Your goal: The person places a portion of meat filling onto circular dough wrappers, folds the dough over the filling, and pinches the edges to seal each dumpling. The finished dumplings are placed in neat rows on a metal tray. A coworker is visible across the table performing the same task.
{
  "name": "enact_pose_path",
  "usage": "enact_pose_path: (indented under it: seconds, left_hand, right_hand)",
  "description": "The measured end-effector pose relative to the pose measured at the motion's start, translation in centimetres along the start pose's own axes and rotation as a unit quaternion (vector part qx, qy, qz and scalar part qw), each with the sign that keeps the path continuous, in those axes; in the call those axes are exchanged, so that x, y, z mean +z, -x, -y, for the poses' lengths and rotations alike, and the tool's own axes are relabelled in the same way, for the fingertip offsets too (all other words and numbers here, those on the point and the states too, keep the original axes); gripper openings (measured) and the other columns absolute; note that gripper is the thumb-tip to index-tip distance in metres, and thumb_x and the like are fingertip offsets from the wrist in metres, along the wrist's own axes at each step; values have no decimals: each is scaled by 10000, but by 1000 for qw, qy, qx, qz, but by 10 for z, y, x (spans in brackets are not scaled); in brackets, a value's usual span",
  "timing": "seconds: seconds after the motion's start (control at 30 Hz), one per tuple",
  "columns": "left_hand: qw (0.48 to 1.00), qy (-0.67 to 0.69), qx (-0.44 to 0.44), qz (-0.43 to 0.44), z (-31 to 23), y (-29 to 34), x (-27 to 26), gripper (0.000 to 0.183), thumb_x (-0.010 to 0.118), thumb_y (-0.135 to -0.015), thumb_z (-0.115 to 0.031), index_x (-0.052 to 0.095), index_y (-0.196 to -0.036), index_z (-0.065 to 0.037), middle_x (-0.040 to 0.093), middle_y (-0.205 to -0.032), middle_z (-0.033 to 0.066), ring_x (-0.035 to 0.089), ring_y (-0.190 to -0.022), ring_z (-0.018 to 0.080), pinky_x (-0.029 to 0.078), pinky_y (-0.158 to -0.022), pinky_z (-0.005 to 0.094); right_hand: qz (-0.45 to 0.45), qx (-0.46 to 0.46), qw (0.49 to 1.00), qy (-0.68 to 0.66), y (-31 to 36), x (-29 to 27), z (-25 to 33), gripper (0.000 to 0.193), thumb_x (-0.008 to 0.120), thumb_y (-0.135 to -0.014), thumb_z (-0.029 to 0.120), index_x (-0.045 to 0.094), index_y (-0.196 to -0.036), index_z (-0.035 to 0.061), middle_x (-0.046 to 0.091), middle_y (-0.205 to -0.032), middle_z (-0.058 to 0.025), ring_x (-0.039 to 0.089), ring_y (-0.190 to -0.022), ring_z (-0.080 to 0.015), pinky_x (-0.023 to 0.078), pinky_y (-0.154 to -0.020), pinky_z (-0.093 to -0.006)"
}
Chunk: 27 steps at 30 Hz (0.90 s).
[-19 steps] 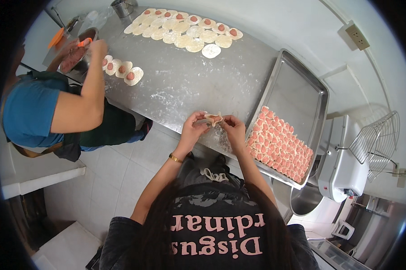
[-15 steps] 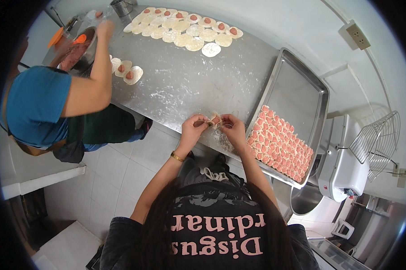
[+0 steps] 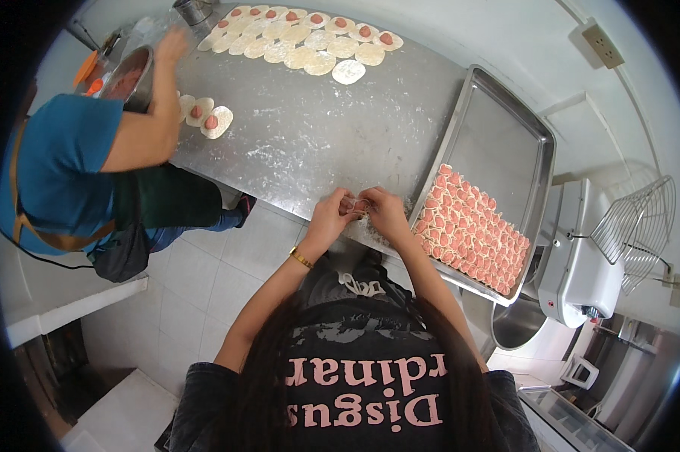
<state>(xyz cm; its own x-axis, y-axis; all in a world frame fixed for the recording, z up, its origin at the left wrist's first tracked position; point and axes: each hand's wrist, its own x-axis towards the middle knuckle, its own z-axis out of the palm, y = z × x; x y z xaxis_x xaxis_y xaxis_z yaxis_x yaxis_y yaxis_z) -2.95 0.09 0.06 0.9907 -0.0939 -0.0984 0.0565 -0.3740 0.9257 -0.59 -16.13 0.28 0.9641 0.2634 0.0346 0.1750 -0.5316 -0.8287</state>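
Note:
Above the near edge of the steel table, my left hand (image 3: 330, 218) and my right hand (image 3: 387, 215) face each other, fingers pinched round one dumpling (image 3: 362, 205). Its pale wrapper is gathered about a pink meat filling, though my fingertips cover much of it. Close to my right forearm lies a large metal tray (image 3: 498, 139). Its near half is packed with rows of open-topped dumplings (image 3: 472, 230), pink filling showing at each top.
Round wrappers (image 3: 317, 62) lie along the table's far side, some with meat. More filled wrappers (image 3: 216, 122) sit nearer a co-worker in a blue shirt (image 3: 65, 162), who reaches across beside a meat bowl (image 3: 143, 94). Right of the tray stands a white mixer (image 3: 570, 252) with a wire guard (image 3: 641, 226).
My fingers have drawn closer together round the dumpling, whose wrapper is more gathered. The co-worker's orange spoon has moved from over the bowl to its left.

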Motion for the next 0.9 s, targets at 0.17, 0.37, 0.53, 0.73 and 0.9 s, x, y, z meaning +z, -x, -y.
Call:
enact_pose_path:
  seconds: [0.17, 0.37, 0.53, 0.73, 0.9]
  left_hand:
    - [998, -33, 12, 50, -4, -1, -5, 286, 736, -736, -96, 606, -973, -3, 670, -814, 150, 676, -748, 231, 525, -673, 315]
    - [990, -111, 23, 85, -11, -13, 0, 275, 757, -692, -128, 601, -881, -4, 649, -771, 153, 654, -730, 266, 491, -636, 358]
    - [989, -118, 41, 84, -10, -12, -4, 253, 749, -683, -89, 582, -851, 1, 644, -760, 156, 648, -725, 276, 492, -635, 361]
    - [992, -93, 63, 54, -5, -11, 3, 254, 740, -690, -60, 584, -878, 8, 650, -758, 141, 655, -716, 255, 505, -641, 336]
    - [997, -36, 35, 65, -4, -9, 2, 241, 733, -709, -63, 583, -883, 9, 651, -770, 152, 654, -719, 263, 505, -644, 332]
  right_hand:
    - [-21, -17, 995, 94, 8, -3, -2, 219, 596, -696, -6, 641, -906, 35, 616, -864, -156, 603, -783, -383, 481, -692, -420]
    - [-3, -4, 999, 42, 7, 0, 1, 208, 592, -693, -5, 641, -892, 33, 613, -853, -156, 603, -775, -381, 482, -691, -433]
    - [-49, -38, 997, 55, 7, -4, -2, 175, 616, -709, 25, 658, -878, 47, 620, -870, -155, 609, -785, -375, 485, -700, -422]
    - [1, 14, 997, 71, 8, 1, -1, 210, 615, -724, 42, 655, -929, 29, 619, -926, -161, 610, -846, -367, 481, -725, -421]
    - [-20, -37, 997, 71, 8, -6, -2, 171, 590, -725, 35, 664, -880, 40, 619, -878, -154, 612, -810, -365, 481, -704, -414]
